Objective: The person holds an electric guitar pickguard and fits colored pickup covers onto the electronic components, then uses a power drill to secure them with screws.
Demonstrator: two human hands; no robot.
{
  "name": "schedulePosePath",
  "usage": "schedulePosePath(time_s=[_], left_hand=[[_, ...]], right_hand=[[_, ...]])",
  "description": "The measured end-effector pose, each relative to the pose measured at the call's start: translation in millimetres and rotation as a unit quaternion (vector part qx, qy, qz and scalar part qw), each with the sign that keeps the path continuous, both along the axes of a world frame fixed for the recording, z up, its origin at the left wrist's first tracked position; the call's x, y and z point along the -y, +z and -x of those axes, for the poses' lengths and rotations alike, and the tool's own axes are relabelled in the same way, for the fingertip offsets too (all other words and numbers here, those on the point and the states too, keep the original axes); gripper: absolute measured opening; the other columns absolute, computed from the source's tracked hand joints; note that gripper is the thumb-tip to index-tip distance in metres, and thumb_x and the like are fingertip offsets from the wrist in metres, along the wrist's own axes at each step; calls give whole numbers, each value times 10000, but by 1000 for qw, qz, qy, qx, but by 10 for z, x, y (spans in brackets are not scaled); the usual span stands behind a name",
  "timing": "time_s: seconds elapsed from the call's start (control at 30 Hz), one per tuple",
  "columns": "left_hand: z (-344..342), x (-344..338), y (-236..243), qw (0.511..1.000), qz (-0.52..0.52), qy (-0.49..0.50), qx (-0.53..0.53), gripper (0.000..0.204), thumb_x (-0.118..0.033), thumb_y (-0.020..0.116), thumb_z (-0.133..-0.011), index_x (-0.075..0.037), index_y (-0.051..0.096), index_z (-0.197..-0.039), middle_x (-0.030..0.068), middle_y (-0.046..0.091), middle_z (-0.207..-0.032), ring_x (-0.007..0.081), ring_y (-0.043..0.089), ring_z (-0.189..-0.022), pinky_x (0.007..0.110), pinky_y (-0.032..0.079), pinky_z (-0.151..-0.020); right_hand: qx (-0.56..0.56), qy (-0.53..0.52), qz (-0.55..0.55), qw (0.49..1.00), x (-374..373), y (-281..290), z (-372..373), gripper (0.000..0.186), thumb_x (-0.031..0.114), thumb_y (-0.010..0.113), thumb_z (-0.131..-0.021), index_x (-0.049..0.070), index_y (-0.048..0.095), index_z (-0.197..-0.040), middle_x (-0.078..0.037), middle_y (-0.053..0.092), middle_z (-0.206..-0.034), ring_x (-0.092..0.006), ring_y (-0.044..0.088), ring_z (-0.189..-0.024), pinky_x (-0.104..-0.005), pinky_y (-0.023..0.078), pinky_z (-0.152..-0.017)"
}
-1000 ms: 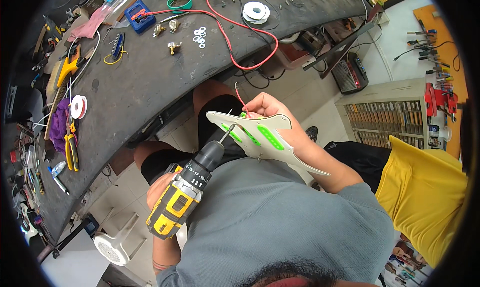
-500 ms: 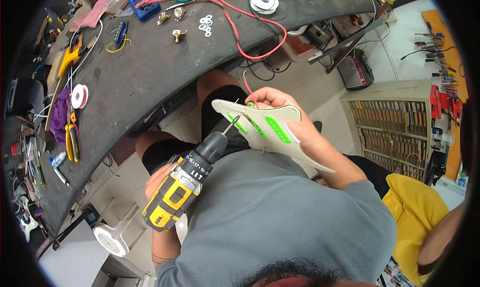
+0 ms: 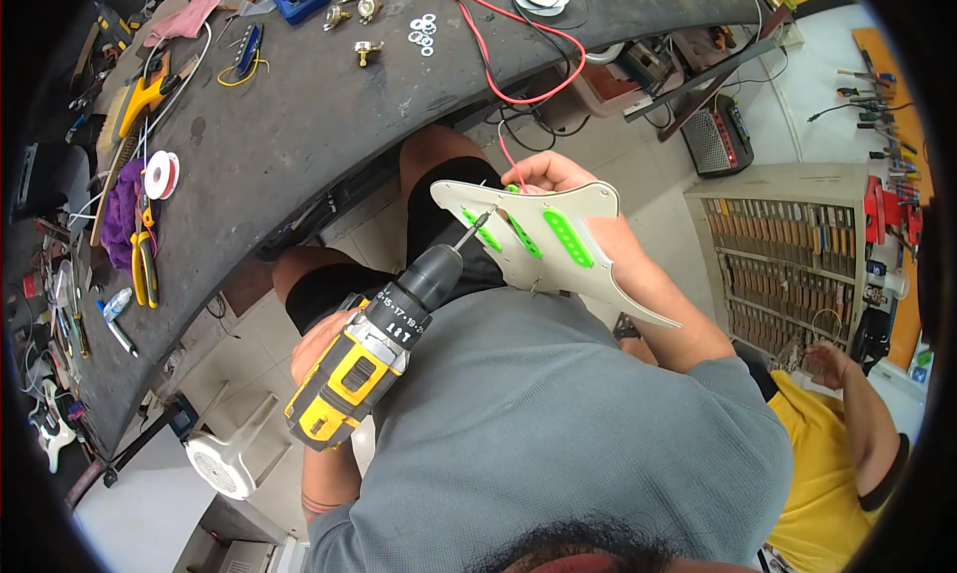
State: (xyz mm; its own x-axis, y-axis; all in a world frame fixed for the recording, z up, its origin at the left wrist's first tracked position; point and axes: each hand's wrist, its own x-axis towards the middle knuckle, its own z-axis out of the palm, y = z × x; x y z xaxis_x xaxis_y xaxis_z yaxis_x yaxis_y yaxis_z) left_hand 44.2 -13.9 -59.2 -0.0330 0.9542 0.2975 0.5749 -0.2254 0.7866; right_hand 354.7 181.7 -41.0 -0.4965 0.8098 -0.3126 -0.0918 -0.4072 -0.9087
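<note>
My left hand (image 3: 319,344) is wrapped around the handle of a yellow and black cordless drill (image 3: 357,372), mostly hidden behind its body. The drill's bit (image 3: 473,231) points up and right, with its tip at the face of a cream guitar pickguard (image 3: 513,258), by a screw spot near the leftmost pickup. My right hand (image 3: 550,174) grips the pickguard's far edge, with the fingers partly behind it. Three bright green pickups sit in the pickguard, the largest pickup (image 3: 568,238) on the right. A red wire (image 3: 509,146) rises from behind the plate near my right fingers.
The dark workbench (image 3: 299,144) curves across the far side, holding potentiometers (image 3: 368,51), washers (image 3: 423,34), a wire spool (image 3: 161,175) and yellow-handled pliers (image 3: 146,269). A white stool (image 3: 224,463) stands at left. Another person in a yellow shirt (image 3: 817,463) is close on my right.
The pickguard and my right hand have shifted slightly right and up in the picture, with the drill's tip following. The other person's arm has come up at right.
</note>
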Motion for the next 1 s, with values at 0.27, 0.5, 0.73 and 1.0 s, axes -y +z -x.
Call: schedulePosePath(time_s=[0.27, 0.5, 0.73, 1.0], left_hand=[[-92, -99, 144, 998, 30, 10, 45, 506, -207, 875, -702, 11, 722, -1133, 178, 759, -1092, 342, 757, -1003, 398, 582, -930], [-318, -339, 255, 990, 46, -112, 70, 488, -161, 835, -758, 62, 712, -1175, 237, 770, -1134, 316, 768, -912, 385, 593, -829], [-412, -398, 70, 992, 11, -127, 23, 437, -104, 805, -762, 16, 740, -1177, 175, 781, -1169, 290, 778, -887, 347, 600, -774], [-453, -391, 62, 992, 57, -110, 20, 395, -110, 805, -780, 6, 748, -1153, 175, 783, -1176, 298, 780, -916, 364, 607, -812]], right_hand=[[-63, -36, 45, 996, -95, 4, 4, 291, 127, 703, -996, 7, 645, -1255, -86, 731, -1136, -132, 718, -1003, -285, 581, -848], [-102, 8, 49, 994, -239, -293, -110, 389, 293, 584, -1071, 39, 573, -1364, -66, 669, -1256, -144, 681, -1132, -306, 570, -966], [-120, -16, 79, 990, -188, -269, -84, 400, 207, 648, -1027, 61, 588, -1395, -84, 677, -1319, -156, 674, -1178, -315, 561, -986], [-111, 5, 44, 993, -216, -415, -135, 459, 192, 684, -1000, 55, 580, -1426, -86, 671, -1347, -161, 661, -1214, -325, 542, -1026]])
